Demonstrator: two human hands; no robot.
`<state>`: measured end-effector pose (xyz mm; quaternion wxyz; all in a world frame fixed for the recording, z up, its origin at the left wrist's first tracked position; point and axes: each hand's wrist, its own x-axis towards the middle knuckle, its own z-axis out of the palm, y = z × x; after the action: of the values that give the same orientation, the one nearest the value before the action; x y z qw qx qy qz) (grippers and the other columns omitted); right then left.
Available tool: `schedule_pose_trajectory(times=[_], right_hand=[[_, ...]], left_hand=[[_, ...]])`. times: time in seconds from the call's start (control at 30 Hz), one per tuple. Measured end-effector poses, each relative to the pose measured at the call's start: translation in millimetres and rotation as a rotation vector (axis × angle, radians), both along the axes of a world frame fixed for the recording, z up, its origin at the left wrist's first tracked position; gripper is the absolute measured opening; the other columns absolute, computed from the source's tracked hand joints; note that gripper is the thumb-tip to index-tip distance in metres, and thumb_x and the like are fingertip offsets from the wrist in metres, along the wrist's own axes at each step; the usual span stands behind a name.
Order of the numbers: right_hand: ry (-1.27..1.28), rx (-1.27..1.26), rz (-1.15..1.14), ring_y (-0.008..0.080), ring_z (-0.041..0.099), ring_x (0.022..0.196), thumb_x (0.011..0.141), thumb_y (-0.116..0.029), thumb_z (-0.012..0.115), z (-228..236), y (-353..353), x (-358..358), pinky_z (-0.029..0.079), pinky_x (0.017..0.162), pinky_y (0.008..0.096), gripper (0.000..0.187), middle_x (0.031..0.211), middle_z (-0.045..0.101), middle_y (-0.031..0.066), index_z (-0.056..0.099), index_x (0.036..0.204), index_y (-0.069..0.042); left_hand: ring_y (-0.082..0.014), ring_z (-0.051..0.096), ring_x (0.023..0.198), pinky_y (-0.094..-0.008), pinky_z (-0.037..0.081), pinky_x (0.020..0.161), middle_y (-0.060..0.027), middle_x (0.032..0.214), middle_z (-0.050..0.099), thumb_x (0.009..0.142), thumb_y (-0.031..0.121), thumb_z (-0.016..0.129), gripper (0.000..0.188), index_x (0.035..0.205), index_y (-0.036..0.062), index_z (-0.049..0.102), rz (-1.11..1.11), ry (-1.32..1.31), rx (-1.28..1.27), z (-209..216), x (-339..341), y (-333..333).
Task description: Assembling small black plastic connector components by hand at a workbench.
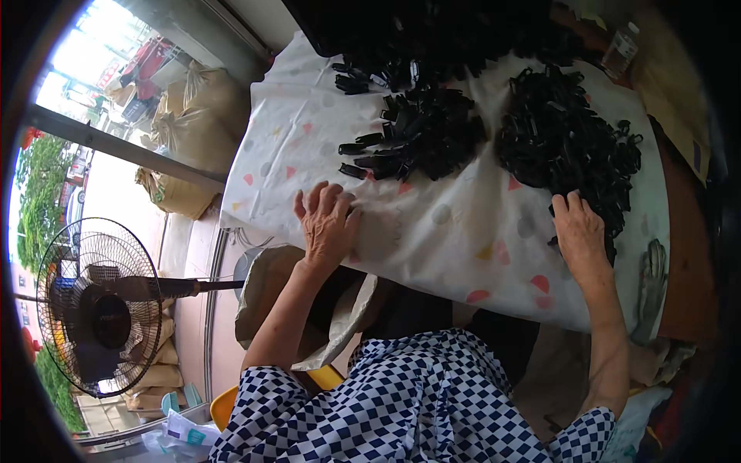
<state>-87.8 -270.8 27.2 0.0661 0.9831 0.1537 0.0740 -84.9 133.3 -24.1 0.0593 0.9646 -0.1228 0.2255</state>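
It looks like a small workshop: black parts (567,139) heap a table (417,231), near bulging sacks (185,139) and a fan (108,318).

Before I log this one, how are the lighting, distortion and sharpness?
Head view: fisheye curvature, with black vignetting around the edges; daylight washes out part of the outdoor background at upper left; the black pieces partly merge into dark masses, especially near the top; the left hand and right hand look reasonably sharp, without obvious motion blur.
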Motion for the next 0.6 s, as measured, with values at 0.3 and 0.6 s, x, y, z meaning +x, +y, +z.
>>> schedule_pose_trajectory(times=[0.3, 0.6], right_hand=[[0.147, 0.009, -0.007, 0.0307, 0.06, 0.089, 0.085, -0.001, 0.058, 11.9, -0.7, 2.4, 0.051, 0.075, 0.0403, 0.028, 0.099, 0.055, 0.016, 0.049, 0.112, -0.003], [0.201, 0.106, -0.005, 0.037, 0.063, 0.083, 0.088, -0.001, 0.054, 17.0, -6.6, 2.8, 0.054, 0.072, 0.0427, 0.033, 0.105, 0.053, 0.0203, 0.047, 0.12, -0.002]], left_hand=[[-0.028, 0.053, 0.098, -0.0422, 0.042, 0.084, -0.0058, 0.104, 0.057, 0.073, 0.017, 0.069, 0.026, 0.098, 0.011, 0.063, -0.061, 0.027, -0.131, -0.6, 7.6, 37.2], [-0.0269, 0.055, 0.088, -0.0393, 0.045, 0.076, -0.006, 0.094, 0.058, 0.071, 0.011, 0.073, 0.018, 0.083, 0.0089, 0.061, -0.021, 0.001, -0.179, 14.1, -96.0, 61.1]])
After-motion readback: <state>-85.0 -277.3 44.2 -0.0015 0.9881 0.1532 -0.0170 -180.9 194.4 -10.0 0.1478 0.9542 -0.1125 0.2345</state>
